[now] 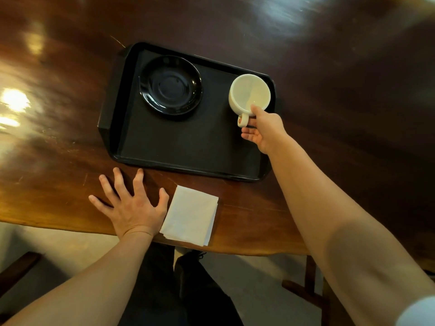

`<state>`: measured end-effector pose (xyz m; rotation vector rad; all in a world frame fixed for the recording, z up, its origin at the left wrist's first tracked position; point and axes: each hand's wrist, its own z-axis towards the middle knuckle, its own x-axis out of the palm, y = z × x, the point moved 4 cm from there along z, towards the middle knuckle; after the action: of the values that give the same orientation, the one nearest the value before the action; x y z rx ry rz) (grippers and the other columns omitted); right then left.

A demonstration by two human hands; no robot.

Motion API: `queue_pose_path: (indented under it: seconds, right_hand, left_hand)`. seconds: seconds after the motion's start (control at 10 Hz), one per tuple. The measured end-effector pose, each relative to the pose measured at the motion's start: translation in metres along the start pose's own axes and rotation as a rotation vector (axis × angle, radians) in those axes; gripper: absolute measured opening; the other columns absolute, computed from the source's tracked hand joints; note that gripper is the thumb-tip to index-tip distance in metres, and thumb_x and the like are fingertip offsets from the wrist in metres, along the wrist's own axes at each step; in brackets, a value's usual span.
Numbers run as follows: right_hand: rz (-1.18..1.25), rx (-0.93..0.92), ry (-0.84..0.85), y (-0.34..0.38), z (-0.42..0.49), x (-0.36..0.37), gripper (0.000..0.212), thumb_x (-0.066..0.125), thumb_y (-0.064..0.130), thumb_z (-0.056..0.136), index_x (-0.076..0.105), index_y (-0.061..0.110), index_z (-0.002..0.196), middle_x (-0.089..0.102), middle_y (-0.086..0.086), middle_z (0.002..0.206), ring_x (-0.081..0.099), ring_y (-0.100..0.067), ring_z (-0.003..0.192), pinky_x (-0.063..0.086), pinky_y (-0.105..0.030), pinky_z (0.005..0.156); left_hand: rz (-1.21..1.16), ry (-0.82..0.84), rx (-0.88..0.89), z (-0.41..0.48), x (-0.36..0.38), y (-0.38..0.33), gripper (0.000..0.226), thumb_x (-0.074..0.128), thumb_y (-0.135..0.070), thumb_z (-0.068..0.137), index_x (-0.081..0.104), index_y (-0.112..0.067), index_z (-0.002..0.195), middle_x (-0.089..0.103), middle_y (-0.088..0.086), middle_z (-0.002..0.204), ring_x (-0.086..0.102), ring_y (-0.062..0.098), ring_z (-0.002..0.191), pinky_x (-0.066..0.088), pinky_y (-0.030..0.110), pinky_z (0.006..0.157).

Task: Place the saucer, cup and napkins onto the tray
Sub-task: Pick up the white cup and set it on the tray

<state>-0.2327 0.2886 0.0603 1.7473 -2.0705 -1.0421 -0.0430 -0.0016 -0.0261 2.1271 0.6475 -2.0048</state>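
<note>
- R hand (pixel 262 129): fingers pinch handle of cup (pixel 250 93), at tray (pixel 188 142) far-right corner.
- Saucer (pixel 170 84) on tray, far-left.
- Napkins (pixel 190 218) on bench (pixel 70 114), beside L hand (pixel 131 208), fingers splayed flat, holding nothing.

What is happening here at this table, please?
A person is loading a black plastic tray on a dark wooden table. The right hand holds a cream ceramic cup by its handle at the tray's far right corner. A glossy black round saucer already lies on the tray. The left hand rests flat on the table beside a stack of white paper napkins, not yet on the tray.
</note>
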Motion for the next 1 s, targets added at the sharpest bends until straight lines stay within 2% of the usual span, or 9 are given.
queue_pose_path:
  seconds: [0.1, 0.2, 0.5, 0.6, 0.7, 0.8, 0.9, 1.0]
  right_hand:
    - [0.006, 0.004, -0.004, 0.001, 0.004, 0.000, 0.021, 0.055, 0.034, 0.101, 0.057, 0.015, 0.091, 0.072, -0.007, 0.082, 0.071, -0.021, 0.074, 0.062, -0.031, 0.060]
    - [0.026, 0.016, 0.003, -0.001, 0.007, 0.002, 0.021, 0.054, 0.034, 0.101, 0.057, 0.014, 0.096, 0.071, -0.008, 0.085, 0.070, -0.021, 0.075, 0.061, -0.031, 0.060]
    - [-0.010, 0.016, 0.006, -0.003, -0.002, 0.001, 0.040, 0.058, 0.037, 0.099, 0.055, 0.012, 0.130, 0.069, -0.007, 0.104, 0.070, -0.021, 0.089, 0.061, -0.032, 0.069]
    - [-0.020, -0.070, -0.035, -0.006, -0.012, -0.004, 0.045, 0.060, 0.034, 0.098, 0.052, 0.012, 0.137, 0.066, -0.006, 0.111, 0.070, -0.020, 0.091, 0.061, -0.030, 0.068]
    - [-0.090, -0.186, -0.071, -0.011, -0.030, -0.009, 0.038, 0.061, 0.033, 0.098, 0.058, 0.013, 0.130, 0.067, -0.004, 0.111, 0.070, -0.016, 0.087, 0.060, -0.025, 0.064]
    - [-0.213, -0.304, -0.036, -0.026, -0.055, -0.003, 0.030, 0.062, 0.030, 0.097, 0.062, 0.015, 0.123, 0.069, -0.001, 0.105, 0.069, -0.012, 0.081, 0.059, -0.026, 0.066]
    - [-0.388, -0.429, 0.040, -0.050, -0.083, 0.007, 0.026, 0.063, 0.028, 0.096, 0.064, 0.016, 0.120, 0.069, 0.003, 0.100, 0.068, -0.010, 0.085, 0.057, -0.026, 0.072]
    - [-0.521, -0.543, 0.129, -0.074, -0.105, 0.017, 0.023, 0.064, 0.024, 0.096, 0.065, 0.017, 0.118, 0.067, 0.007, 0.094, 0.066, -0.003, 0.080, 0.051, -0.008, 0.063]
  left_hand:
    - [-0.005, 0.002, -0.001, -0.001, 0.000, 0.000, 0.074, 0.048, -0.065, 0.082, 0.042, -0.025, 0.145, 0.025, 0.018, 0.165, 0.013, 0.045, 0.155, -0.002, 0.069, 0.119]
    - [0.001, 0.006, 0.000, -0.001, -0.001, -0.001, 0.074, 0.048, -0.065, 0.082, 0.042, -0.025, 0.145, 0.025, 0.019, 0.165, 0.013, 0.045, 0.155, -0.001, 0.069, 0.119]
    - [-0.005, 0.013, -0.005, -0.001, -0.003, 0.000, 0.075, 0.049, -0.065, 0.082, 0.043, -0.025, 0.145, 0.025, 0.019, 0.165, 0.013, 0.045, 0.155, 0.000, 0.070, 0.120]
    - [-0.008, 0.015, -0.007, -0.001, -0.004, 0.000, 0.075, 0.049, -0.064, 0.082, 0.042, -0.025, 0.145, 0.025, 0.019, 0.165, 0.013, 0.045, 0.155, 0.000, 0.070, 0.120]
    - [-0.011, 0.022, -0.009, -0.001, -0.004, -0.002, 0.074, 0.049, -0.065, 0.082, 0.042, -0.025, 0.144, 0.025, 0.019, 0.165, 0.013, 0.045, 0.155, 0.001, 0.071, 0.120]
    - [-0.006, 0.028, -0.012, -0.001, -0.005, -0.002, 0.073, 0.048, -0.065, 0.083, 0.043, -0.025, 0.145, 0.026, 0.019, 0.165, 0.013, 0.045, 0.155, 0.001, 0.070, 0.120]
    - [-0.003, 0.027, -0.012, 0.000, -0.005, -0.002, 0.073, 0.048, -0.065, 0.083, 0.043, -0.025, 0.145, 0.026, 0.019, 0.165, 0.014, 0.045, 0.155, 0.001, 0.070, 0.120]
    - [-0.004, 0.022, -0.012, 0.000, -0.004, -0.002, 0.073, 0.047, -0.066, 0.083, 0.043, -0.026, 0.145, 0.027, 0.018, 0.165, 0.015, 0.045, 0.155, 0.002, 0.071, 0.120]
